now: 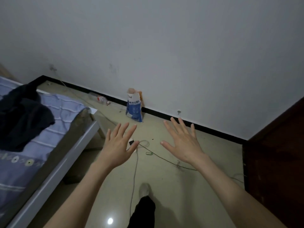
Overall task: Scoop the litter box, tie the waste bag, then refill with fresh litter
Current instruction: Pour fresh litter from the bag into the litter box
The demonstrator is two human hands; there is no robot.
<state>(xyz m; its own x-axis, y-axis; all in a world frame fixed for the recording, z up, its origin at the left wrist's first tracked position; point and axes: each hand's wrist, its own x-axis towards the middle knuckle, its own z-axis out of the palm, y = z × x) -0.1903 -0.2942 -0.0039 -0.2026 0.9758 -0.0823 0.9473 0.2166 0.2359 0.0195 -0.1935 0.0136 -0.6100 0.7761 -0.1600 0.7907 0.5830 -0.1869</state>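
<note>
Both hands were held out over the floor, the left hand (118, 146) and right hand (181, 142) spread flat, fingers splayed, holding nothing. Beyond them a blue-and-white printed litter bag (134, 107) stood upright against the black baseboard (213, 129), near the blue-sheeted bed (49, 129).

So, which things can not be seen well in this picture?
- Litter box, scoop, waste bag: none in the head view.
- Blue and white bag by the wall: print too small to read; contents hidden.
- Small white object under the left hand: partly covered by it.
- Bed: cut off by the left edge.
- Right hand: open, holds nothing.
</note>
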